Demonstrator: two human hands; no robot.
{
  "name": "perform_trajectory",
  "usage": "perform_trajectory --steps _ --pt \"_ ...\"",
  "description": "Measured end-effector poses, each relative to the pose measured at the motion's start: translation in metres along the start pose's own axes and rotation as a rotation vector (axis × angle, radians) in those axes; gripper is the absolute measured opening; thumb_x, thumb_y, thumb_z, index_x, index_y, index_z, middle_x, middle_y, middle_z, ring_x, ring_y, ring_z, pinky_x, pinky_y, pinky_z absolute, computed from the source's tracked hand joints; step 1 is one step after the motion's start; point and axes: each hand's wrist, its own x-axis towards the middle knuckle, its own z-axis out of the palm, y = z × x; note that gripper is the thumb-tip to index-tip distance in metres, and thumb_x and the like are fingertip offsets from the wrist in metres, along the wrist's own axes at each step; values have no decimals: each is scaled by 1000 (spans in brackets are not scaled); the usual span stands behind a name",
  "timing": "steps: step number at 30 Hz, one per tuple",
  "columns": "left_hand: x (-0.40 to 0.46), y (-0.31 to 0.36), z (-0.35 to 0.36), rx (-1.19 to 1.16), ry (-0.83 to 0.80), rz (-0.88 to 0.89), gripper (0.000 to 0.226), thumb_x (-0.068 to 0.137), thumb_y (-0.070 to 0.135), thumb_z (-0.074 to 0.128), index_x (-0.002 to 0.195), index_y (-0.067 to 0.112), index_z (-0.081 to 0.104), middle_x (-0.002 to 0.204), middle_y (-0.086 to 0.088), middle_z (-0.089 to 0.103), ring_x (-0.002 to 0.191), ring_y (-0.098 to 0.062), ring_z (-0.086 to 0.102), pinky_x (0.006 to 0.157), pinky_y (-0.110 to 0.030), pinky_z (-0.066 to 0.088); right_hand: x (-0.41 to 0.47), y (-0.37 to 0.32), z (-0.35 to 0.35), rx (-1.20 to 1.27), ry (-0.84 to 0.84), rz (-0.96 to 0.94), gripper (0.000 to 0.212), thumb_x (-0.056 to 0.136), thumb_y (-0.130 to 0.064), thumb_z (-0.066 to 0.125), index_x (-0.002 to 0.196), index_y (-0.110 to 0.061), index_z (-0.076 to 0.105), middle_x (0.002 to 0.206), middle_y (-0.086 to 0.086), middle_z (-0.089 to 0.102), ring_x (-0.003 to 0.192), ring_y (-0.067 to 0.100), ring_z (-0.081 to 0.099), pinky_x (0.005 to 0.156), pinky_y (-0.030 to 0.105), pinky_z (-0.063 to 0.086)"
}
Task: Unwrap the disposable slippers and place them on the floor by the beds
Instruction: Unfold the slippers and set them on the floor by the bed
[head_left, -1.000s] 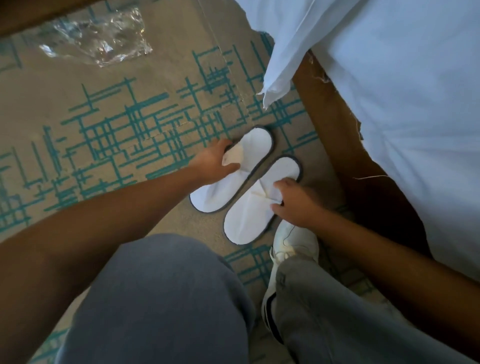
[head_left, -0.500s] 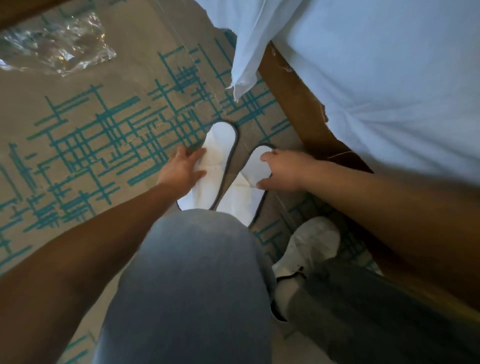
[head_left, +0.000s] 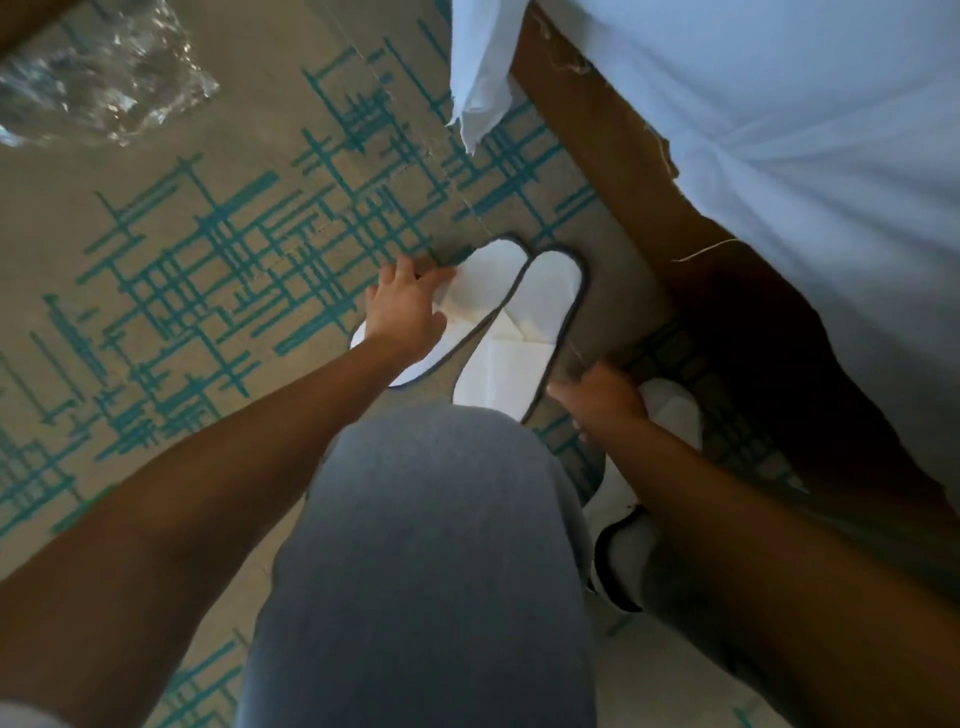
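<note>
Left hand (head_left: 402, 317) lying flat with fingers spread on the left slipper (head_left: 470, 291), pressing its outer edge, seemingly to nudge it into line with its partner. Right hand (head_left: 597, 397) hovering low by the heel end of the right slipper (head_left: 535, 317), fingers loosely curled and holding nothing; touching the slipper's edge or just clear of it, impossible to say which. Both slippers lying unwrapped on the patterned carpet (head_left: 208, 260), white with dark trim, toes touching and pointing away from the person, heels spreading slightly apart, so probably being squared up as a tidy pair. Sitting just beside the brown bed base (head_left: 623, 171), with the white bedsheet (head_left: 779, 130) hanging above it, which suits the goal of leaving them where a guest would step down. Knee in grey trousers (head_left: 431, 545) bending low in the foreground and a white shoe (head_left: 670, 410) planted near the right hand, suggesting a crouch for reaching the floor. Crumpled clear plastic wrapper (head_left: 104, 83) lying well apart at the top left, likely discarded packaging. Judging by all this, placement nearly done, only fine alignment remaining.
</note>
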Motion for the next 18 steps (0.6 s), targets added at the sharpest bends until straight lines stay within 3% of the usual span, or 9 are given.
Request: perform_trajectory --steps 3,7,10,13,16,18 --pt "3 0 7 -36 63 -23 61 88 37 69 145 31 49 143 -9 47 132 -34 41 107 -51 40 4 0 4 131 46 -52 79 73 -60 72 131 -11 52 129 15 61 110 35 65 87 50 59" --pt "2 -3 13 41 43 -29 76 84 52 73 149 26 43 146 -10 43 133 -37 41 108 -55 40 -5 -30 19 123 153 -117 76 80 -52 76 136 -11 45 134 15 58 120 37 60 91 44 53" --pt "4 3 7 92 4 -26 78 83 50 74 149 25 43 143 -16 44 130 -40 43 105 -55 44 -11 -48 31 226 151 -61 63 81 -36 77 131 -10 48 131 17 61 118 39 63 88 42 53" --pt "11 6 -6 96 -35 -44 72 85 48 73 148 25 45 138 -19 47 126 -41 47 101 -52 46 -9 -44 38 228 107 -11 36 89 -26 63 119 -6 64 121 15 69 111 34 67 72 32 47" --pt "19 1 -14 28 -84 -61 65 89 46 70 147 28 47 135 -17 48 125 -40 48 100 -47 43 -11 -28 48 242 103 0 37 89 -38 63 110 -8 68 108 12 73 100 30 71 66 31 47" --pt "23 -4 -15 -17 -96 -68 65 88 46 70 146 29 47 135 -16 48 125 -39 49 101 -45 43 -17 -28 52 330 163 12 51 84 -46 70 118 -9 61 114 12 70 103 31 69 70 31 47"
